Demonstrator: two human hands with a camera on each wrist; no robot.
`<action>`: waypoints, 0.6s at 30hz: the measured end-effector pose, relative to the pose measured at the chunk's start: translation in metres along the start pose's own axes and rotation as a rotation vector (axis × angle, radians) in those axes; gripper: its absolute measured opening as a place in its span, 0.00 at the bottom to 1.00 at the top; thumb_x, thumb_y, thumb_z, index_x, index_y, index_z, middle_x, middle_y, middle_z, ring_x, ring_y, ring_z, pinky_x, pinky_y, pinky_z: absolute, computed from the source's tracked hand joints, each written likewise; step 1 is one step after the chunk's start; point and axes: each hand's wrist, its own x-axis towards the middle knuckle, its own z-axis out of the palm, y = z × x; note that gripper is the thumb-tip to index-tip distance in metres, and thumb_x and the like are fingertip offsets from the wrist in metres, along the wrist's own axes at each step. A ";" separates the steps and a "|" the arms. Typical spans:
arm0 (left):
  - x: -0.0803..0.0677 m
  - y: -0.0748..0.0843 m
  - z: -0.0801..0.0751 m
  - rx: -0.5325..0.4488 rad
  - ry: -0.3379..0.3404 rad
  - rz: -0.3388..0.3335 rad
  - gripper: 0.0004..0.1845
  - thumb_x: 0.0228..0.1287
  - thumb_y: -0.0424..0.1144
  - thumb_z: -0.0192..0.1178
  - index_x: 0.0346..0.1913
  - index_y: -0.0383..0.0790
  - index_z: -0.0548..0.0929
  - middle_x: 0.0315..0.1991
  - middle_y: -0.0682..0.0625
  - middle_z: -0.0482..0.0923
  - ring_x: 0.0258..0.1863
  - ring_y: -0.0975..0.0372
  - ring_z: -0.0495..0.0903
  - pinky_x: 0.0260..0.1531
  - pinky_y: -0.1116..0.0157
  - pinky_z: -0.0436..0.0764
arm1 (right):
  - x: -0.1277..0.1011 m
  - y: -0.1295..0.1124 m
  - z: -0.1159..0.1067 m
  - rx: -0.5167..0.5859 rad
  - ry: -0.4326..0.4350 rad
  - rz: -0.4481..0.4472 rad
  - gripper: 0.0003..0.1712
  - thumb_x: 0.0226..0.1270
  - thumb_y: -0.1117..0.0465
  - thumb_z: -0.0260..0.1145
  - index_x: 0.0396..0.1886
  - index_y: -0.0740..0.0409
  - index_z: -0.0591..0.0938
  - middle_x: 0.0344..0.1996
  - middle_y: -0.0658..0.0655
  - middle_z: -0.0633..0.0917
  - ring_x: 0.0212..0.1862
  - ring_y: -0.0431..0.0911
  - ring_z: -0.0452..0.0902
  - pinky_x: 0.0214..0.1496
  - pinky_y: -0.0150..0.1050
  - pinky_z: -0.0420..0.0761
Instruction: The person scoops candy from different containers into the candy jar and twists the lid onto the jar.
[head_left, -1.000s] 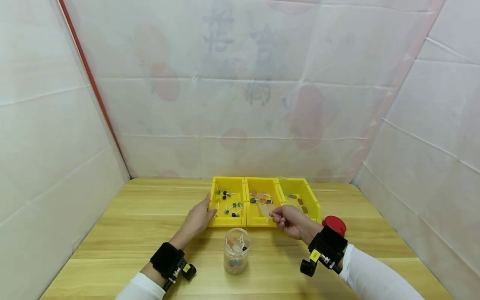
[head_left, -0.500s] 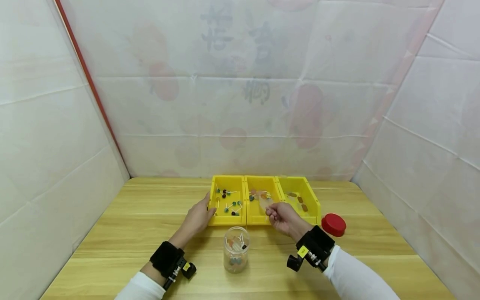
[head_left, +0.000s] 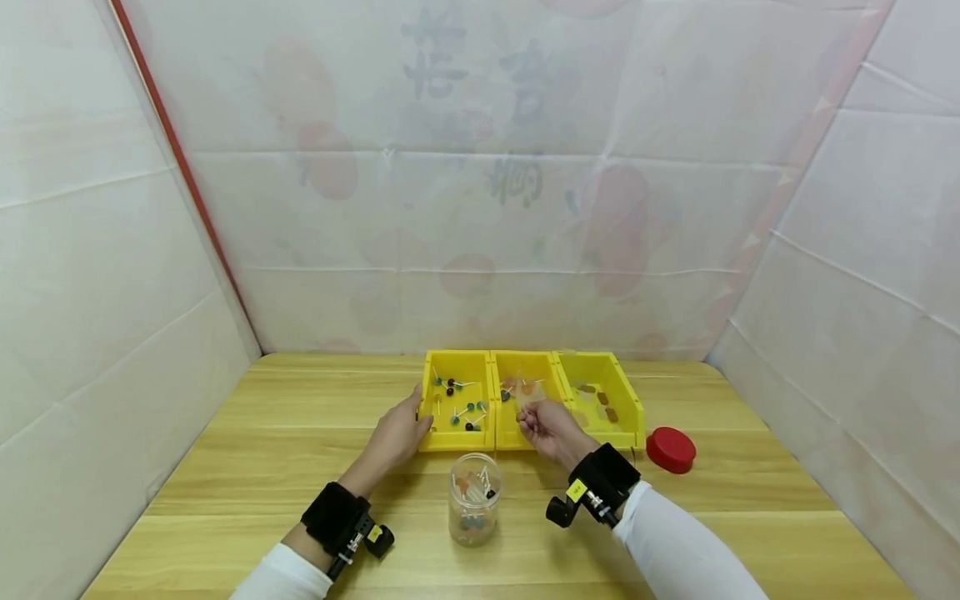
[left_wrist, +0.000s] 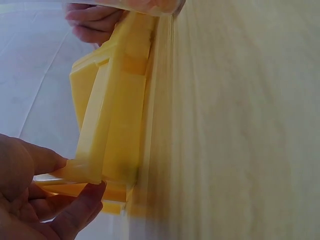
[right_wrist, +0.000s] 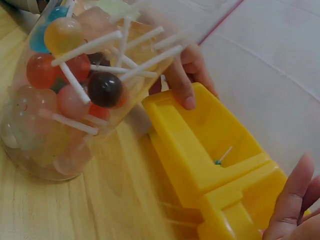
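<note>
Lollipops [head_left: 459, 407] already lie sorted in the three yellow bins [head_left: 456, 442], yet the clear jar [head_left: 472, 500] nearby (lid off) holds plenty more, while the left hand [head_left: 393, 437] grips the left bin's corner and the right hand [head_left: 547, 429] hovers curled over the middle bin, its pinch unclear.

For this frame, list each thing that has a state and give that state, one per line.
jar: upright, lid off, partly filled with lollipops.
red lid: off the jar, lying on the table.
left bin: holds dark and green lollipops.
middle bin: holds orange lollipops.
right bin: holds brown pieces.
left hand: grips the left bin's corner.
right hand: fingers curled above the middle bin; contents unclear.
</note>
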 end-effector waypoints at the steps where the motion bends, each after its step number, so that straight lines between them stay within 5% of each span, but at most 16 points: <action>1: 0.000 0.000 0.000 -0.002 0.000 -0.002 0.36 0.72 0.37 0.57 0.75 0.29 0.54 0.59 0.33 0.75 0.19 0.62 0.67 0.30 0.61 0.73 | 0.001 0.001 0.000 -0.017 -0.002 -0.002 0.23 0.80 0.67 0.42 0.69 0.67 0.54 0.20 0.51 0.72 0.18 0.35 0.67 0.21 0.23 0.75; 10: -0.001 0.002 0.002 0.007 0.002 -0.007 0.36 0.72 0.38 0.57 0.75 0.29 0.54 0.63 0.33 0.71 0.22 0.61 0.69 0.32 0.61 0.73 | -0.005 0.003 -0.008 -0.213 -0.070 -0.039 0.23 0.80 0.66 0.42 0.68 0.74 0.61 0.20 0.50 0.68 0.21 0.37 0.62 0.21 0.27 0.69; 18: -0.002 0.003 0.002 0.003 0.001 -0.014 0.36 0.72 0.37 0.57 0.75 0.29 0.54 0.61 0.33 0.73 0.19 0.62 0.66 0.26 0.63 0.70 | -0.010 -0.006 -0.011 -0.612 -0.083 -0.114 0.20 0.80 0.66 0.42 0.60 0.74 0.71 0.21 0.53 0.69 0.22 0.42 0.62 0.26 0.34 0.68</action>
